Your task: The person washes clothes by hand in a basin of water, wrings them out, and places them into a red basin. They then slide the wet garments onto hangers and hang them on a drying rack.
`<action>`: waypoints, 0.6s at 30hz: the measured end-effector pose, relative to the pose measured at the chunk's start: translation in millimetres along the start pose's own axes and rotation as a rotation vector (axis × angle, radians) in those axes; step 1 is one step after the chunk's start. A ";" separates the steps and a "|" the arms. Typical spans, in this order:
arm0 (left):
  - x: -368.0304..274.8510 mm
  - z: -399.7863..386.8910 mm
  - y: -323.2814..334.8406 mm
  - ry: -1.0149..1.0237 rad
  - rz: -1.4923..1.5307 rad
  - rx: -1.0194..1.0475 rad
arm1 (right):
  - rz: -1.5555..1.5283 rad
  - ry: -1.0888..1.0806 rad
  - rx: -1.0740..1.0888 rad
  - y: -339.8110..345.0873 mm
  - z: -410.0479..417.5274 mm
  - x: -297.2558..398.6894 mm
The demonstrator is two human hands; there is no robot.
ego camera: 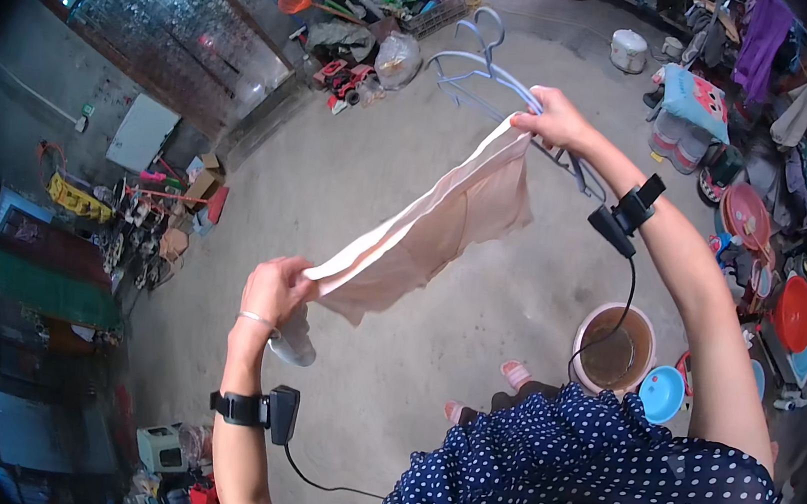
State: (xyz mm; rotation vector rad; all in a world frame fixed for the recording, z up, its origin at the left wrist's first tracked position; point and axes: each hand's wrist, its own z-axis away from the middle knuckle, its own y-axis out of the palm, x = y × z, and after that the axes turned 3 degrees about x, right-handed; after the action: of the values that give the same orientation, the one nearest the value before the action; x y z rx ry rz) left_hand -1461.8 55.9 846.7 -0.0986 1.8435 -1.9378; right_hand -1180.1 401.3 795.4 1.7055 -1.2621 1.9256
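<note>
A pale pink cloth garment (437, 222) is stretched at a slant between my two hands, its folded upper edge drawn fairly straight. At its lower left end, my left hand (279, 288) pinches a corner, and a greyish piece of fabric (296, 341) hangs below that wrist. Up at the right, my right hand (557, 120) grips the other corner together with several blue clothes hangers (482, 73), whose hooks point up and away. The hangers' lower parts show behind and under that hand. Which layers my fingers pinch is partly hidden.
Below my right forearm, a pink-rimmed bucket (614, 350) with liquid stands on the concrete floor beside a small blue basin (661, 395). Shoes and boxes lie along the left wall. Basins, a cushion (694, 102) and clothes crowd the right side. Black cables run from both wrist straps.
</note>
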 end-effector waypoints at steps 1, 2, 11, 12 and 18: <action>4.4 -1.4 -1.1 0.007 -0.001 -0.006 | -0.041 0.009 0.011 1.2 1.6 -0.5; 13.4 -4.4 -3.9 0.006 0.111 -0.016 | -0.059 0.017 0.016 -0.6 2.1 -0.5; 10.4 -7.1 -16.2 -0.205 1.271 -0.138 | -0.264 0.044 0.068 17.7 26.8 14.2; 1.4 -9.6 -16.9 -0.201 1.366 -0.181 | -0.285 0.036 0.074 23.0 31.0 18.2; 6.5 -7.9 -33.1 -0.016 1.050 0.135 | -0.383 0.023 0.122 47.8 55.0 37.3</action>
State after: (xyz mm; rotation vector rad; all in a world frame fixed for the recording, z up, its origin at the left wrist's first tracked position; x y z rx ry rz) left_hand -1479.6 60.7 876.0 0.7403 1.2952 -1.2628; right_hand -1186.9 320.3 805.0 1.8184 -0.7519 1.8126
